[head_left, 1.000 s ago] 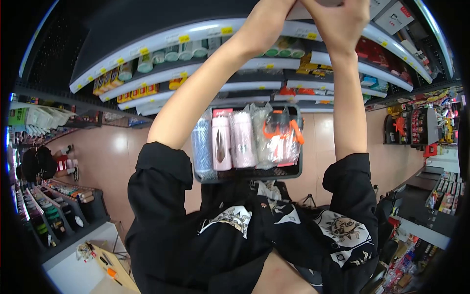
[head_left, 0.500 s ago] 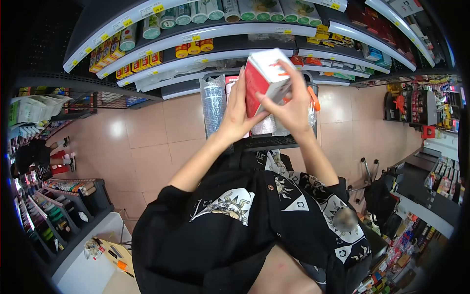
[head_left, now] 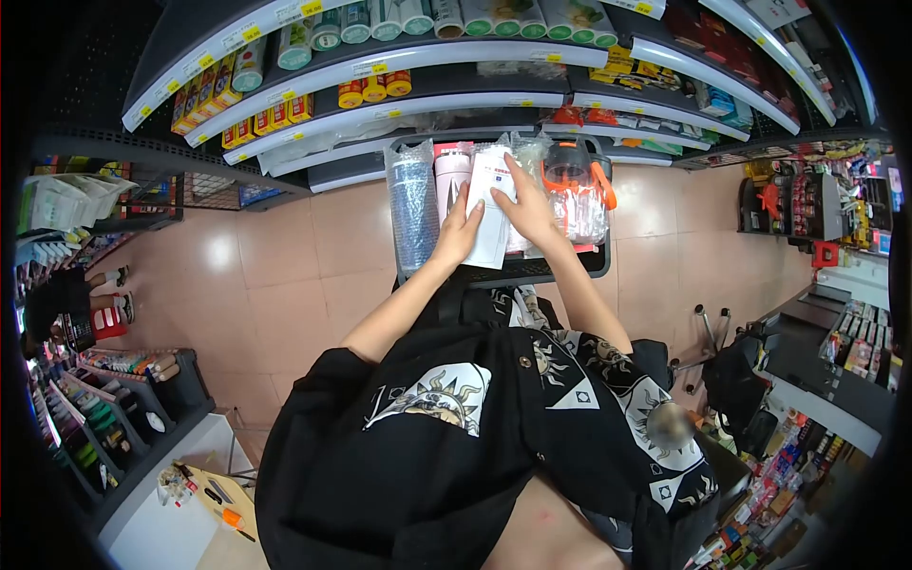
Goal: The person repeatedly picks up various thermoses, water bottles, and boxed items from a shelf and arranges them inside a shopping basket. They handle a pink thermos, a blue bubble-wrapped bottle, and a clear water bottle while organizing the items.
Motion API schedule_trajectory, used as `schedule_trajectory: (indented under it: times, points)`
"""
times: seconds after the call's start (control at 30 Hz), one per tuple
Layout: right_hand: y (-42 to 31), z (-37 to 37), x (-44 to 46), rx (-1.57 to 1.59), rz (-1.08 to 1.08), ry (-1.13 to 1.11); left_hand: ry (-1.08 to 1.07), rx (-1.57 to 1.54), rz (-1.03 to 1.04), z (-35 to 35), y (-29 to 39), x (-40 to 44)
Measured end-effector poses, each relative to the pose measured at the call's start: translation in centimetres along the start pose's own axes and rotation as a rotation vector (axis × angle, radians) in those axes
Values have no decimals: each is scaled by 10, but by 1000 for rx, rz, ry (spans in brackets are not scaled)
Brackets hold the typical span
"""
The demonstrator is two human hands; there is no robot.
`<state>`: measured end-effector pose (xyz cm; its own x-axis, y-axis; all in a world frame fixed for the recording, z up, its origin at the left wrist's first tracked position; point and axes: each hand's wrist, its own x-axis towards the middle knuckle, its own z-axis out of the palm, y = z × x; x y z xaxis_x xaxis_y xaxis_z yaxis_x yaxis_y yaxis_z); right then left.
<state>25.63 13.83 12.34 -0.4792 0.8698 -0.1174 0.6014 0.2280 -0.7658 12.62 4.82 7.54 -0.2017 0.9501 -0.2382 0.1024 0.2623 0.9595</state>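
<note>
A white box (head_left: pixel 490 231) with small print on its face is between my two hands, over a black basket (head_left: pixel 595 267). My left hand (head_left: pixel 460 235) grips the box's left side, thumb on its face. My right hand (head_left: pixel 528 209) holds its upper right side with the fingers stretched along it. In the basket, left of the box, are a bubble-wrapped cylinder (head_left: pixel 412 214) and a pink-and-red box (head_left: pixel 452 179). To the right stands a plastic-wrapped clear container (head_left: pixel 576 207) with an orange strap (head_left: pixel 602 184). The box's lower end overlaps the basket's near side.
Store shelves (head_left: pixel 399 112) with cans, yellow jars (head_left: pixel 374 87) and packets rise beyond the basket. A person (head_left: pixel 71 304) is at the far left. A shelf rack (head_left: pixel 142 380) stands at lower left, a black chair (head_left: pixel 746 375) at right, on a tiled floor (head_left: pixel 285 247).
Both hands have lowered the box toward the basket and turned it, so a white face shows instead of the red side. The basket's contents are less covered now.
</note>
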Motion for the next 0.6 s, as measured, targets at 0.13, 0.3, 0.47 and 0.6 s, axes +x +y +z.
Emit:
schedule_trajectory:
  times: [0.13,0.3,0.47,0.6]
  points:
    - [6,7,8,-32,-23,-22,62,-157,-94,5,-6,7]
    - [6,12,5,-33,-42,-54,132,-258,-101,12,-15,7]
    - [22,16,-4,64,-130,-46,175,-91,-57,10,-22,7]
    - [1,-24,0,235,26,-82,249,-80,-13,-3,-12,19]
